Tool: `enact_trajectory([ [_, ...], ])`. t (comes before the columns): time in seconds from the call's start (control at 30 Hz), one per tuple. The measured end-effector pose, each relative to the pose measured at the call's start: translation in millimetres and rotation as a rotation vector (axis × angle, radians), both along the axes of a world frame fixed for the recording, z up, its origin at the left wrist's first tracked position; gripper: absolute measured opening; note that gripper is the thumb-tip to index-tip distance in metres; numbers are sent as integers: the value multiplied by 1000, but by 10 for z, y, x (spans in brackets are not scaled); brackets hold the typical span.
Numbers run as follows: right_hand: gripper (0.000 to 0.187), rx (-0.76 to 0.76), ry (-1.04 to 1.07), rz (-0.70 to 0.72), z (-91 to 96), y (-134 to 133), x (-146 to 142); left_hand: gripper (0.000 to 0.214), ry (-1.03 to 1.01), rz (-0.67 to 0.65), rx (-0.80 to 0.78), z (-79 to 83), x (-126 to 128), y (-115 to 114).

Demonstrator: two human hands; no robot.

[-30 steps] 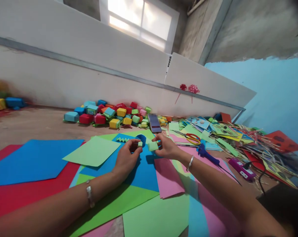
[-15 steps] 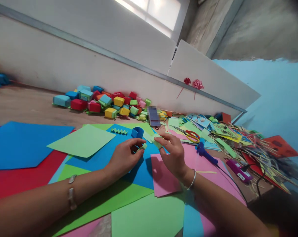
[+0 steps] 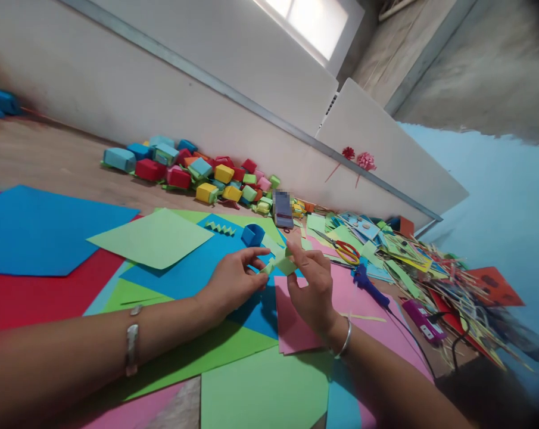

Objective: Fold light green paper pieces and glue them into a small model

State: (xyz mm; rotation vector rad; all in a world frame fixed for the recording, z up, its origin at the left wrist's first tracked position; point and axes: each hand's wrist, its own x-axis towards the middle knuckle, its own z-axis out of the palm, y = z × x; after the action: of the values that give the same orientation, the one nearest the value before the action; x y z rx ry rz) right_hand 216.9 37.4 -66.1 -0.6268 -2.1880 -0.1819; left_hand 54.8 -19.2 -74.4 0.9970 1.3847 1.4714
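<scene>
My left hand (image 3: 233, 280) and right hand (image 3: 312, 287) each pinch pale-green paper (image 3: 286, 265), fingertips nearly closed, above a blue sheet (image 3: 182, 275); whether it's one piece I can't tell. Near the sheet's far edge I count one blue ring (image 3: 252, 236) and one zigzag strip (image 3: 220, 229), a gap between; brown tabletop (image 3: 68, 155) runs beyond.

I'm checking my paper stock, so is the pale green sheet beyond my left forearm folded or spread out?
Spread out: the pale green sheet shows one broad face with separate corners and no visible crease.
</scene>
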Motion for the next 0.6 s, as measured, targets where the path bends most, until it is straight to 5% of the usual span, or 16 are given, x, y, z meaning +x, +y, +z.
enact_trajectory([
  [0.23, 57, 54, -100, -89, -50, -19, -11, 55, -19, -12, 15, -16, 24, 2],
  [0.47, 57, 415, -107, -91, -16, -33, -36, 52, 16, 4, -15, 77, 49, -51],
  [0.6, 48, 450, -149, -77, 9, -76, -58, 49, 27, -15, -1, 63, 53, -54],
])
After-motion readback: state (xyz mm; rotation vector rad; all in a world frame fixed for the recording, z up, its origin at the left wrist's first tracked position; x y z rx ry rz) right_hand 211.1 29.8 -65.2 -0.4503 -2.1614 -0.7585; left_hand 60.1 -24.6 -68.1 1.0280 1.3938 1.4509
